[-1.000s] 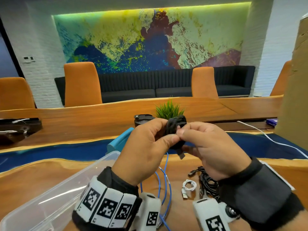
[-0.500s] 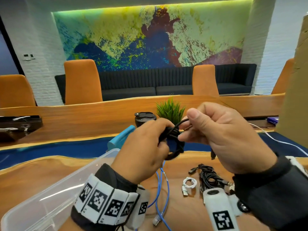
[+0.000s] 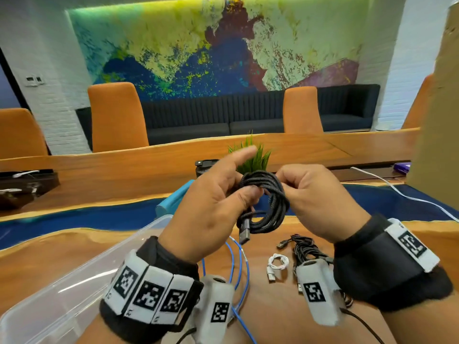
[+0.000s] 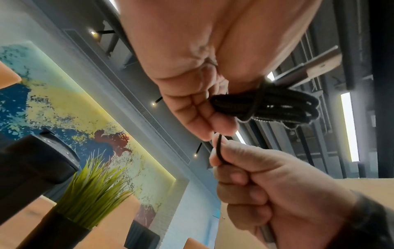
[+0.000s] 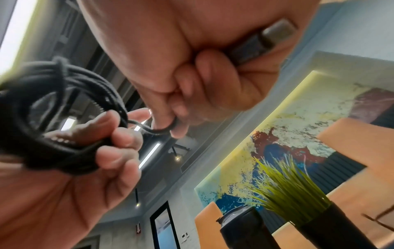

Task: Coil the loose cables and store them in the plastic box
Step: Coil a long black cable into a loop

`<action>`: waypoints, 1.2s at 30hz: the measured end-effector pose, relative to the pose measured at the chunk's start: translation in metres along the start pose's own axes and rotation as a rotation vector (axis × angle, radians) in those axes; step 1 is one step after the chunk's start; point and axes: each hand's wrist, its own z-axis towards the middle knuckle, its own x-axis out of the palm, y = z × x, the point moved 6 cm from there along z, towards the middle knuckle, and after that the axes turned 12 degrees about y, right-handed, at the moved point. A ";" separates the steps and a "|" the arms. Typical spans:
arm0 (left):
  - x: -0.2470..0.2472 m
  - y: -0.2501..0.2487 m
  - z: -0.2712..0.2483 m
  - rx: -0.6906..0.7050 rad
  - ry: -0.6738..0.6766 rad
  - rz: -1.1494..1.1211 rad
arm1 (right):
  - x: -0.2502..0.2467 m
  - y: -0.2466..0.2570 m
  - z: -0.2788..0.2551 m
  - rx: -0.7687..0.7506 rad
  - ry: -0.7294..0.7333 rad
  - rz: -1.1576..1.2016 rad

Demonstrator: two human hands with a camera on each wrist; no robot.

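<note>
Both hands are up over the table (image 3: 62, 247), close together. The left hand (image 3: 208, 214) has thumb and fingers wrapped round a black coil (image 3: 267, 202), forefinger sticking out straight, a USB plug (image 3: 244, 234) dangling below its thumb. The right hand (image 3: 315, 202) pinches the coil's loose end, the other plug tucked in its fist. The box (image 3: 74, 281) sits below the left wrist; beneath the hands lie a blue cable (image 3: 244, 264), a white cable (image 3: 278, 263) and a black bundle (image 3: 306, 249). The wrist bands carry square code markers only; I see no readable writing
</note>
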 end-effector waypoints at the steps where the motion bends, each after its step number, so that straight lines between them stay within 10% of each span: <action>1: -0.002 -0.001 0.000 0.009 -0.004 0.065 | 0.005 0.003 0.000 -0.012 0.060 -0.008; 9: -0.013 0.013 -0.001 -0.117 -0.052 0.292 | -0.004 0.011 -0.008 0.058 0.177 -0.185; 15: -0.017 0.019 -0.003 -0.150 -0.232 0.254 | -0.026 0.052 -0.021 -0.149 -0.224 -0.258; 24: -0.006 0.022 -0.004 -0.134 -0.423 -0.207 | 0.040 0.032 -0.015 0.160 0.041 -0.494; 30: -0.006 0.020 -0.001 -0.106 -0.327 -0.534 | 0.029 0.033 -0.009 -0.014 -0.011 0.083; 36: -0.014 0.018 -0.001 -0.047 -0.262 -0.352 | 0.034 0.020 -0.010 0.143 -0.046 0.878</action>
